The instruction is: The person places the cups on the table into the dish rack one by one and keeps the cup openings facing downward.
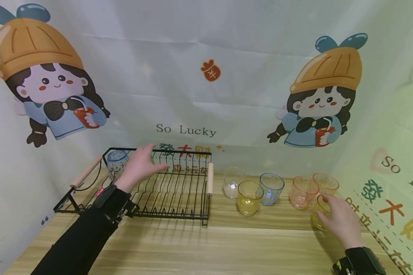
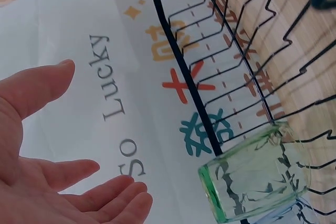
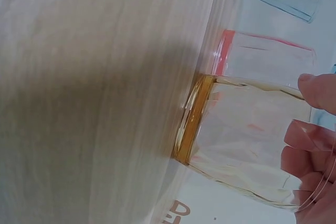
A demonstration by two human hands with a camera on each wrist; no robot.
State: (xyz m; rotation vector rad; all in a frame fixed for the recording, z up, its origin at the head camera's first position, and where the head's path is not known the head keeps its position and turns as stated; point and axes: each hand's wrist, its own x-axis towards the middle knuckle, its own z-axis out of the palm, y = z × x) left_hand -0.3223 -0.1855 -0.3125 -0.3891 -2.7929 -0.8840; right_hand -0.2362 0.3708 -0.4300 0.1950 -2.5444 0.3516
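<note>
Meanwhile, right hand (image 1: 342, 221) grip curls round upright yellow glass (image 1: 319, 214) on table (image 1: 227, 244), far right of dish rack (image 1: 179, 191); left hand (image 1: 141, 164) grip spread, empty, over rack beside green glass (image 2: 252, 179)

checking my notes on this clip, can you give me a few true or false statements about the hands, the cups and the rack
1. The right hand grips a yellow cup on the table. True.
2. The left hand holds a cup. False: its fingers are spread open over the dish rack and hold nothing.
3. A green cup sits in the rack. True.
4. The rack lies to the right of the loose cups. False: it lies to their left in the head view.
5. Two pink cups stand near the right hand. True.
6. All the cups on the table lie on their sides. False: they stand upright.
</note>
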